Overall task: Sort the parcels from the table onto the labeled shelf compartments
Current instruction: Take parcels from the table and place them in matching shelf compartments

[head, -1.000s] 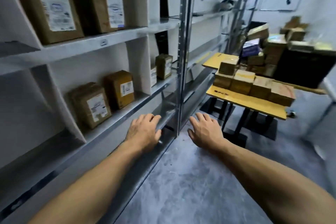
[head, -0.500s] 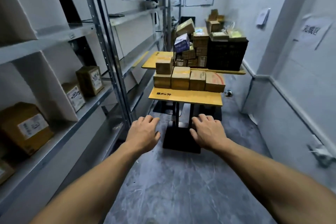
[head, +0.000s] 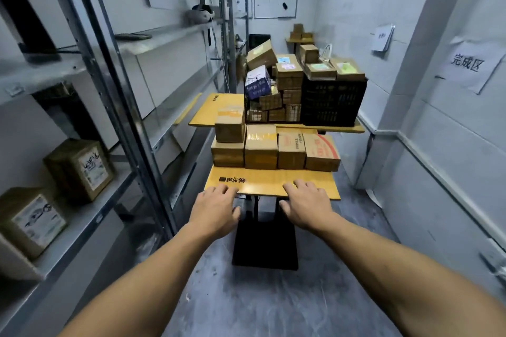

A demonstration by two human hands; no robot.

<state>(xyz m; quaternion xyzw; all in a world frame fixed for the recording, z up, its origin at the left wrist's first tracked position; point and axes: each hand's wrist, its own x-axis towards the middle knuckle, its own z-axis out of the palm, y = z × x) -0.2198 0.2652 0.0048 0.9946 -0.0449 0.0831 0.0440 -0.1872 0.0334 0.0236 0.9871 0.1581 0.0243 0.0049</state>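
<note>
Both hands were empty. The left hand (head: 216, 210) and the right hand (head: 306, 206) reached forward, palms down and fingers loosely spread, at the near edge of the yellow table (head: 273, 182). They held nothing. Whether the fingertips actually touched the tabletop could not be told from this angle.

The parcels waiting to be sorted sat on that table. There was a row of four cardboard parcels (head: 261, 150) side by side, with a fifth parcel (head: 229, 126) stacked on the leftmost one. None of them was in hand.

On the metal shelf (head: 82, 227) to the left, two labelled parcels (head: 80, 169) stood near each other on a lower level, so some sorting looked to be done already. The upper level in view carried no parcels.

Judged from this, the job was far from finished, since all five parcels on the near table remained to be placed. A second table (head: 208, 112) stood behind it (it carried a wire basket (head: 271, 102) and a black crate (head: 332, 102), both heaped with more boxes). The step in hand seemed to be picking the next parcel off the near table.
</note>
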